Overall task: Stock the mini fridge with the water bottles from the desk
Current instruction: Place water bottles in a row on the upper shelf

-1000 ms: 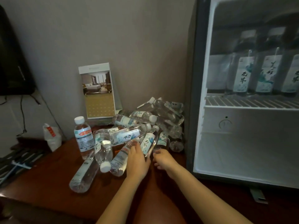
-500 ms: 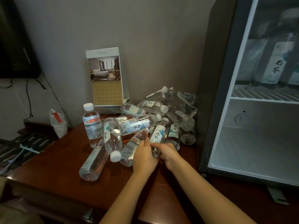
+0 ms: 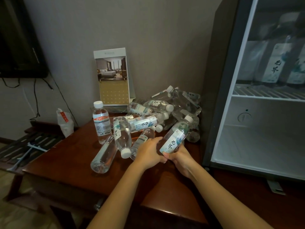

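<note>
The mini fridge (image 3: 219,113) stands at the right end of the wooden desk (image 3: 66,161), its white interior open to view, with labelled bottles (image 3: 272,68) upright in a row on its wire shelf (image 3: 264,94). Just left of the fridge, a pile of water bottles (image 3: 165,109) lies jumbled on the desk against the wall. Most of them lie on their sides, with caps pointing different ways.

The held water bottle (image 3: 175,138) is at the front right of the pile, near the fridge's lower left corner. It is clear plastic with a white cap, and its pale label has a blue-green wash and black brush characters. Its long axis is tilted, with the cap pointing up, away from the person and to the right towards the fridge, and the base low in the hands.

Both forearms reach forward over the desk's front edge and meet at the bottle's base. The left hand (image 3: 148,152) grips the base from the left, thumb along the upper side. The right hand (image 3: 182,157) cups it from beneath, fingers curled round the label's lower edge
</note>
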A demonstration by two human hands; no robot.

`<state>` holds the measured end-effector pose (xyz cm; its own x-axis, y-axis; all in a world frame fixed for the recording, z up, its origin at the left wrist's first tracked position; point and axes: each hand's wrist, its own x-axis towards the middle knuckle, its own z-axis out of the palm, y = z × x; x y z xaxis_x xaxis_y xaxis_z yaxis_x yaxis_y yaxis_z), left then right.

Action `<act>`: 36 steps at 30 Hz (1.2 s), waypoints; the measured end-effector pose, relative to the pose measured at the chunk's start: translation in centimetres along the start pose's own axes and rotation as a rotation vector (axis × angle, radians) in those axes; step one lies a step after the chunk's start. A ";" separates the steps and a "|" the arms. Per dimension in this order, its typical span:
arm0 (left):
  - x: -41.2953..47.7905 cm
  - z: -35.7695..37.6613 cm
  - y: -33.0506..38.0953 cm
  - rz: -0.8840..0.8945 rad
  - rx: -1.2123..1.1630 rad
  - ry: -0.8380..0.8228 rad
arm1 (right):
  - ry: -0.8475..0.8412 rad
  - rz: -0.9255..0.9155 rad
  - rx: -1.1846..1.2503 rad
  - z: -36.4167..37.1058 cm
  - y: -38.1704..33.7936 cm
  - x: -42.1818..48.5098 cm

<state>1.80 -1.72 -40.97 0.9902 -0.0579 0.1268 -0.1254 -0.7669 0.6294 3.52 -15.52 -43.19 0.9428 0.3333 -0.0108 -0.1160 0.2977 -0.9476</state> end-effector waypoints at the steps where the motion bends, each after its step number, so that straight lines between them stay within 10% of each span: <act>1: -0.2 0.1 0.1 -0.006 -0.018 -0.009 | 0.003 0.005 0.009 -0.2 0.1 -0.3; 19: -4.4 1.5 0.8 0.016 -0.454 0.016 | -0.100 -0.036 -0.178 -0.2 -2.5 -4.4; 36: -4.1 2.0 15.3 0.328 -0.543 0.367 | -0.059 -0.396 -0.209 -4.1 -15.2 -11.9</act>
<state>-4.01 -14.51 -33.42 0.8247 0.0610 0.5623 -0.5183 -0.3166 0.7944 -4.68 -27.71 -29.97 0.8815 0.2825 0.3783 0.3215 0.2275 -0.9192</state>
